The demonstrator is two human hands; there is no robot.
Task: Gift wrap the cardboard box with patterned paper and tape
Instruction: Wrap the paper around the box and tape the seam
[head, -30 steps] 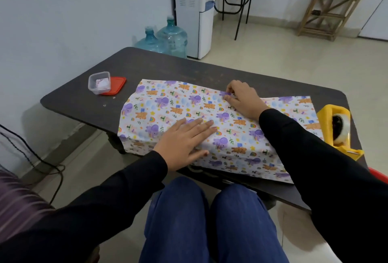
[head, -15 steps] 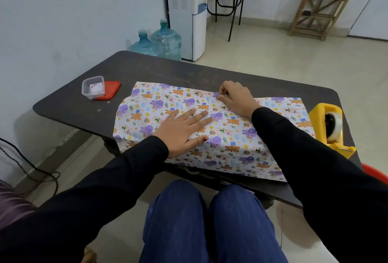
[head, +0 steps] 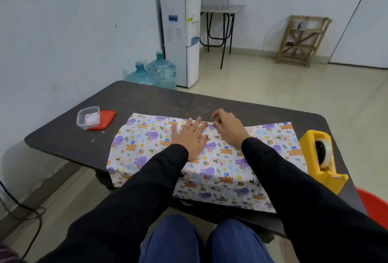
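Paper (head: 147,147): left hand (head: 192,136) flat, right hand (head: 227,130) curled.

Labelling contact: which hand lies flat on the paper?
The left hand, fingers straight on the paper; the right hand has curled fingers at the far edge.

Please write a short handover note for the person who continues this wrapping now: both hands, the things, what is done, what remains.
Left hand: flat, pressing the patterned paper on the table.
Right hand: fingers curled at the paper's far fold; a pinch is unclear.
Cardboard box: hidden, seemingly under the paper.
Yellow tape dispenser: at the right, untouched.
Done: paper seemingly folded over the box.
Left: tape the seam, close both ends.
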